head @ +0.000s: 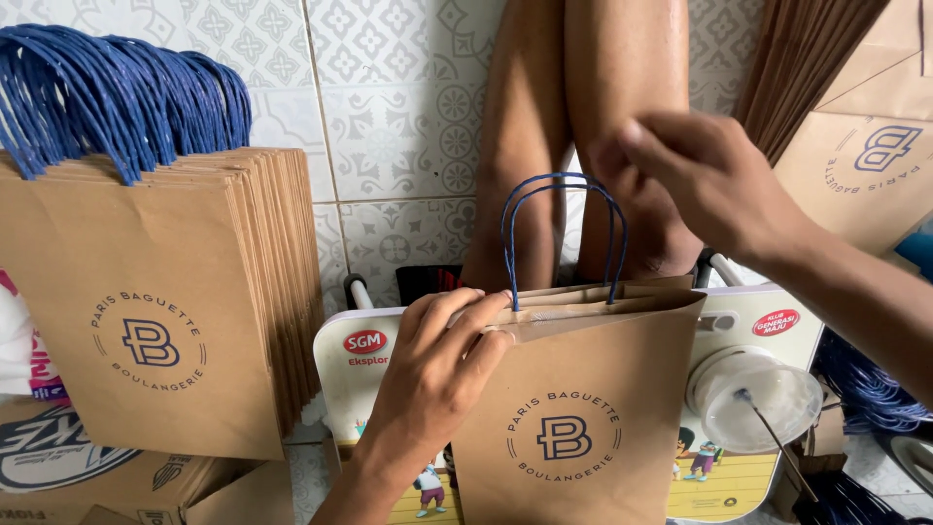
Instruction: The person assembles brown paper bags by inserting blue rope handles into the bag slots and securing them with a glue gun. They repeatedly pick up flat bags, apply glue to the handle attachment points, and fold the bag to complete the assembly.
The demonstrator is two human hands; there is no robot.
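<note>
Two hands work on a brown paper bag at a small printed desk.

Nearest, the left hand (442, 365) curls shut on the top left edge of the paper bag (573, 408), thumb behind and fingers in front, pinching the folded rim. The bag is smooth brown kraft paper, flat and upright at centre frame, with a round dark logo and two thin blue cord handles (564, 233) looping above its mouth. It covers much of the desk (364, 355), white with cartoon prints. A clear round plastic cup (753, 399) with a thin stick lies to the right. Higher, the right hand (705, 175) hovers half closed near the handles, gripping nothing visible. A stack of identical bags (165, 292) stands left, on patterned floor tiles (389, 117).
</note>
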